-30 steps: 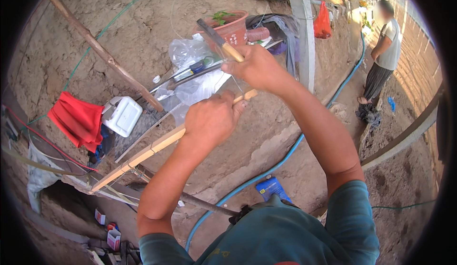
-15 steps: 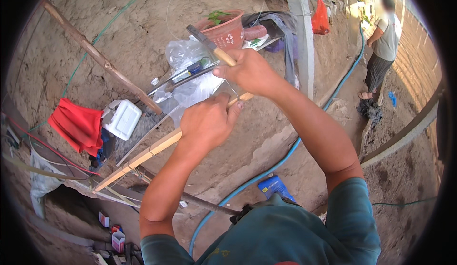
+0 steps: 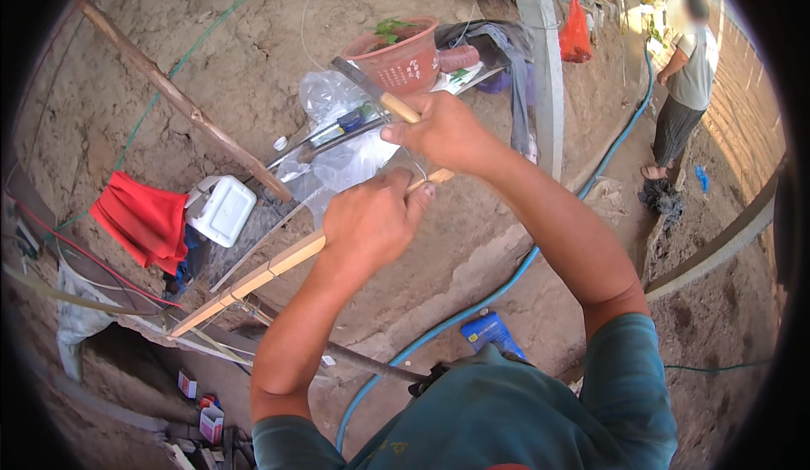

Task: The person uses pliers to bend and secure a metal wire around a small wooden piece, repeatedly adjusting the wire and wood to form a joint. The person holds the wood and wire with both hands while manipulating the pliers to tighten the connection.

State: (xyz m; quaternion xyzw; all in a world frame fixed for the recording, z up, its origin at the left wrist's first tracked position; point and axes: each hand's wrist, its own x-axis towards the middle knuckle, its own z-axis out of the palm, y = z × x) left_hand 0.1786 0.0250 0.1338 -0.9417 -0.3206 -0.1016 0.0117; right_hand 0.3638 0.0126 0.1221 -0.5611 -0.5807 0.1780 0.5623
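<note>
My left hand (image 3: 371,221) is closed around a long, pale wooden strip (image 3: 270,274), which runs from the lower left up to the right. Thin wire (image 3: 419,166) loops around the strip near its upper end, beside my left thumb. My right hand (image 3: 443,132) grips the short wooden handle of a tool with a dark, flat metal part (image 3: 358,77) pointing up and left. Its exact kind is unclear. The wire passes just below my right fingers; whether they hold it too is hidden. More wire binds the strip farther down.
Beyond my hands stand a reddish plastic basket (image 3: 401,61) and clear plastic bags (image 3: 329,103). A white container (image 3: 224,210) and red cloth (image 3: 139,221) lie left. A blue hose (image 3: 506,289) crosses the ground. Concrete posts (image 3: 544,65) rise right; another person (image 3: 692,73) stands beyond.
The whole view has shifted slightly, with the surroundings a little farther right and down. Both hands keep their grips on the strip and the tool, almost unmoved relative to each other.
</note>
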